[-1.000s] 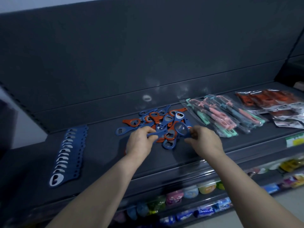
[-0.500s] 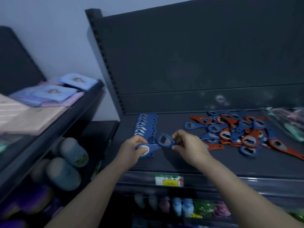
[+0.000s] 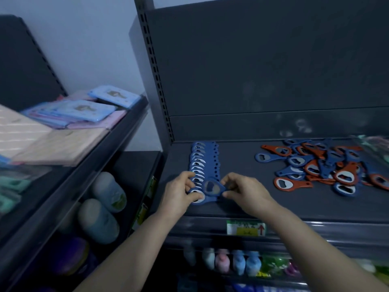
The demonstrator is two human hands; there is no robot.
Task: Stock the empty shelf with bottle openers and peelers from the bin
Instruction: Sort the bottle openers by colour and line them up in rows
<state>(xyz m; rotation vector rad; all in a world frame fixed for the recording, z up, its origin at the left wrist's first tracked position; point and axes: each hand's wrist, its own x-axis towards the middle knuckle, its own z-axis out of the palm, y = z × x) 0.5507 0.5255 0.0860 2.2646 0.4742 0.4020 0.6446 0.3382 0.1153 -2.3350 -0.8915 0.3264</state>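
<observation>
Two blue openers (image 3: 211,188) between left hand (image 3: 179,194) and right hand (image 3: 246,192)

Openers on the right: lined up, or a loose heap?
Loose heap: the red and blue openers lie crisscrossed at all angles, overlapping, unlike the neat blue row at the left of the shelf.
</observation>
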